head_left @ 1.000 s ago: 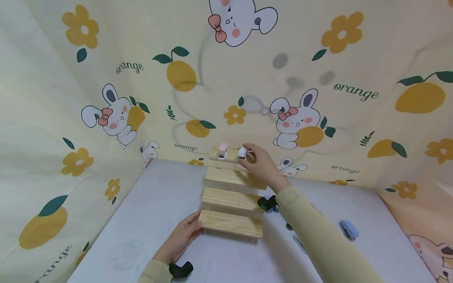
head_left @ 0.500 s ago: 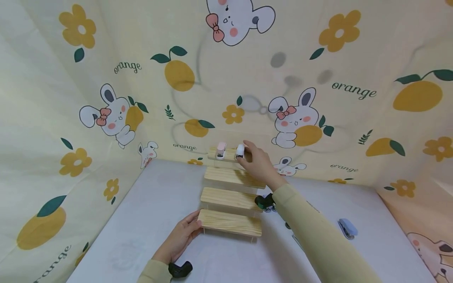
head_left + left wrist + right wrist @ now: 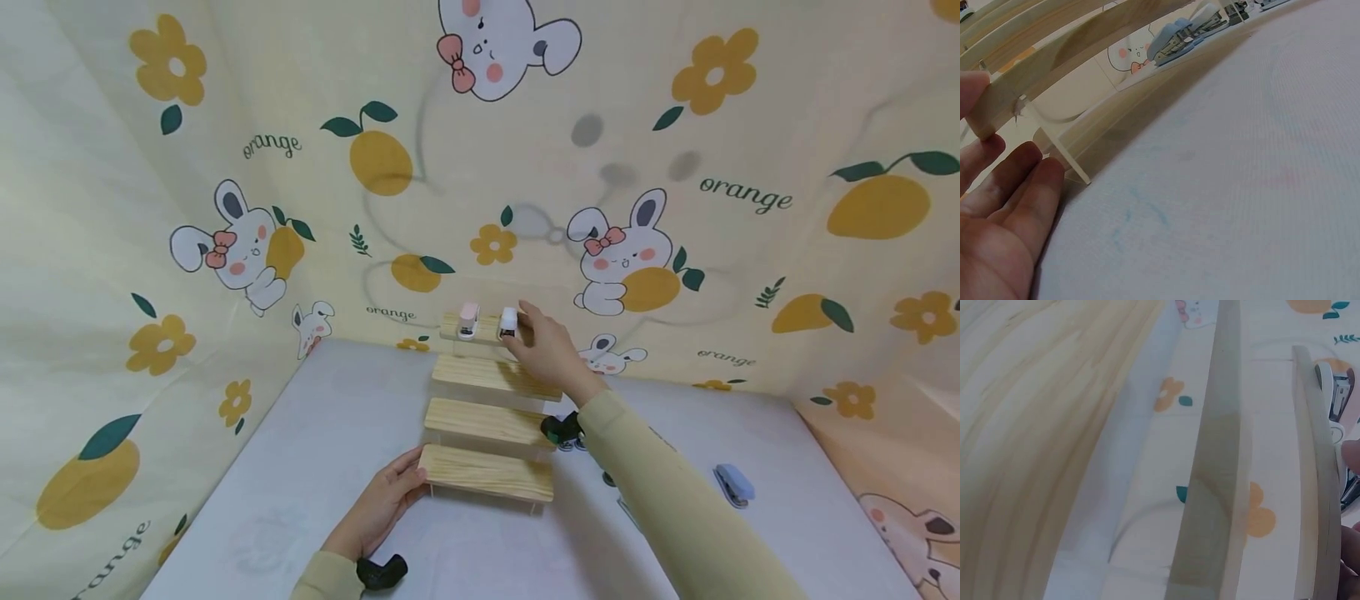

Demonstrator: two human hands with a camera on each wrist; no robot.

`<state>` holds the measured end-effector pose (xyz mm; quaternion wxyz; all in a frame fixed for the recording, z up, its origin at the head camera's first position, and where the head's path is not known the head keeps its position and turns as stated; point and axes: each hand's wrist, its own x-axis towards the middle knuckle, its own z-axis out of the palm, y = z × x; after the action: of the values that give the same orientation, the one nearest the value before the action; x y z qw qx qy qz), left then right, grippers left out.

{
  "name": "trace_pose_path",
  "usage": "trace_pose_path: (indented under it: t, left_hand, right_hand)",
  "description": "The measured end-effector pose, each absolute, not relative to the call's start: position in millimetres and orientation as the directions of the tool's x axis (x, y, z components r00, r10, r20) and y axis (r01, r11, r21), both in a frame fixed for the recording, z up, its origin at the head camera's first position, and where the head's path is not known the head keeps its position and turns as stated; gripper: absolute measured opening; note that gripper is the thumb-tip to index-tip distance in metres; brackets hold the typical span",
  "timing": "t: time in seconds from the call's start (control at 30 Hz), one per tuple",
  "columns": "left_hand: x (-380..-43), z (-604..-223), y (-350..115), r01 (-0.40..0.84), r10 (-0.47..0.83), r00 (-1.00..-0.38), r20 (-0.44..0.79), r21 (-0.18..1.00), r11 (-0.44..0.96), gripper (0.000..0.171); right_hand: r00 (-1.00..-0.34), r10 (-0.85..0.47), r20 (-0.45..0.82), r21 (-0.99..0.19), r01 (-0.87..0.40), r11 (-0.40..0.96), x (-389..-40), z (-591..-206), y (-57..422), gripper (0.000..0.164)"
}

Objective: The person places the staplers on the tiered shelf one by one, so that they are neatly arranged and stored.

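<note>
On the top step of a wooden tiered shelf [image 3: 486, 473], a white stapler [image 3: 509, 320] stands beside a pink stapler [image 3: 468, 320]. My right hand [image 3: 551, 350] holds the white one from its right side, thumb low at its front and index finger by its upper end. In the right wrist view only some fingertips [image 3: 1351, 456] show at the right edge, close to the staplers. My left hand [image 3: 382, 504] pinches the left end of the lowest board. The left wrist view shows its thumb above the wooden board [image 3: 1085, 53] and the fingers below, near a thin leg.
A blue stapler [image 3: 735, 485] lies on the white table [image 3: 300, 467] to the right. More staplers sit behind my right wrist, partly hidden; a blue-grey stapler [image 3: 1172, 44] shows beyond the shelf. A printed cloth wall [image 3: 420, 217] rises right behind the shelf.
My right fingers have eased slightly off the top of the white stapler, which now faces straighter forward. The left hand stays on the lowest board. The head view shifts slightly.
</note>
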<state>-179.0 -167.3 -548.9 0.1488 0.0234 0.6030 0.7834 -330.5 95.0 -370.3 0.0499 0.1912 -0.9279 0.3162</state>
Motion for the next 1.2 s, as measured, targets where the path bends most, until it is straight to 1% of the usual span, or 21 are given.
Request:
trace_pose_path:
  t: [0.13, 0.23, 0.5, 0.67, 0.83, 0.93, 1.2]
  left_hand:
    - [-179.8, -549.9, -166.7, -0.209, 0.263, -0.954, -0.145, 0.950, -0.233, 0.069]
    - [-180.0, -550.4, -166.8, -0.209, 0.264, -0.954, -0.145, 0.949, -0.235, 0.069]
    - [-180.2, -550.1, -167.1, -0.198, 0.274, -0.953, -0.131, 0.952, -0.233, 0.071]
    - [-180.3, -550.5, -167.8, -0.195, 0.275, -0.953, -0.127, 0.952, -0.236, 0.071]
    - [-181.3, -551.1, -168.5, -0.193, 0.275, -0.953, -0.125, 0.953, -0.235, 0.071]
    - [-181.3, -550.9, -168.7, -0.199, 0.275, -0.952, -0.132, 0.952, -0.232, 0.072]
    - [-181.1, -551.0, -169.3, -0.211, 0.279, -0.949, -0.145, 0.952, -0.223, 0.072]
  right_hand:
    - [-0.923, -0.317, 0.220, -0.589, -0.385, 0.711, -326.6, -373.1, 100.0, 0.076]
    - [-0.913, -0.324, 0.247, -0.578, -0.407, 0.707, -320.0, -377.0, 106.9, 0.074]
    - [-0.868, -0.352, 0.351, -0.498, -0.491, 0.715, -283.9, -388.4, 136.8, 0.067]
    - [-0.859, -0.348, 0.376, -0.513, -0.505, 0.694, -264.5, -394.3, 155.4, 0.065]
    - [-0.869, -0.332, 0.366, -0.527, -0.488, 0.696, -249.8, -402.4, 174.0, 0.065]
    - [-0.888, -0.309, 0.342, -0.539, -0.454, 0.709, -242.4, -410.8, 188.1, 0.066]
    - [-0.955, -0.223, 0.196, -0.590, -0.296, 0.751, -219.7, -436.3, 228.3, 0.073]
